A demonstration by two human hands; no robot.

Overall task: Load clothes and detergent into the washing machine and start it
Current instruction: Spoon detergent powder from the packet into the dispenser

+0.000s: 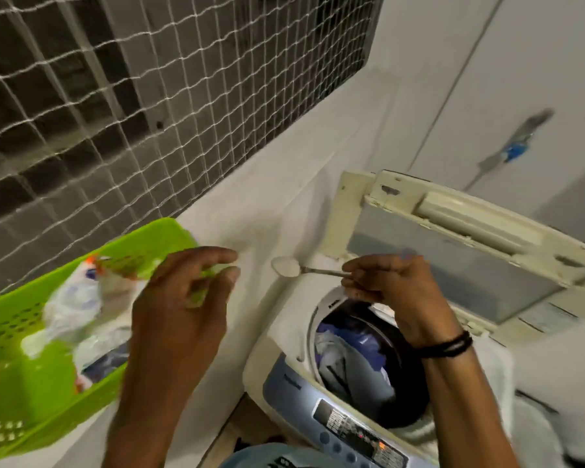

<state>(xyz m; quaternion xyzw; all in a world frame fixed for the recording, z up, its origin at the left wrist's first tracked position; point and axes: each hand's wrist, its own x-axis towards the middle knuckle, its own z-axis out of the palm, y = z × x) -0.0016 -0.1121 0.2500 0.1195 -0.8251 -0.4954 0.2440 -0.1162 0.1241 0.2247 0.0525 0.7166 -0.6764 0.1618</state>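
My right hand (382,282) pinches the handle of a metal spoon (286,266) heaped with white detergent powder, held just left of the washing machine's open tub. Blue and grey clothes (348,356) lie inside the top-loading washing machine (284,383), whose lid (453,238) stands raised behind. My left hand (183,298) hovers with loosely curled fingers and holds nothing, over the edge of a green basket (11,332). A white detergent bag (78,305) lies in that basket.
The basket sits on a white ledge (250,231) under a netted window grille (115,96). The machine's control panel (352,430) with buttons faces me at the bottom. A white wall with a pipe and blue-tagged fitting (517,146) is at the right.
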